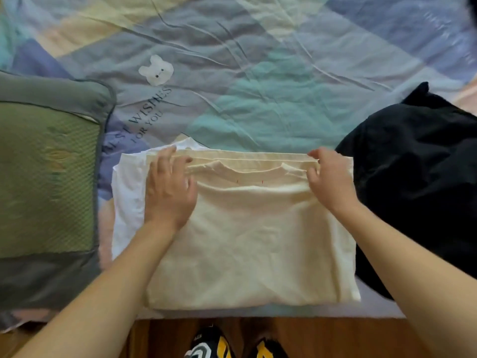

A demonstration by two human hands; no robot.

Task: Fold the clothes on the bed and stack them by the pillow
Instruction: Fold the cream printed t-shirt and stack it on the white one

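Folded shirt [247,236] between pillow [46,177] left, perhaps unfolded garment [418,182] right.

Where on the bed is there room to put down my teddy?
The far stretch of quilt beyond the cream shirt lies bare, between the green pillow and the black clothes. The near edge is crowded: a white shirt and the cream one fill it, with both hands on top.
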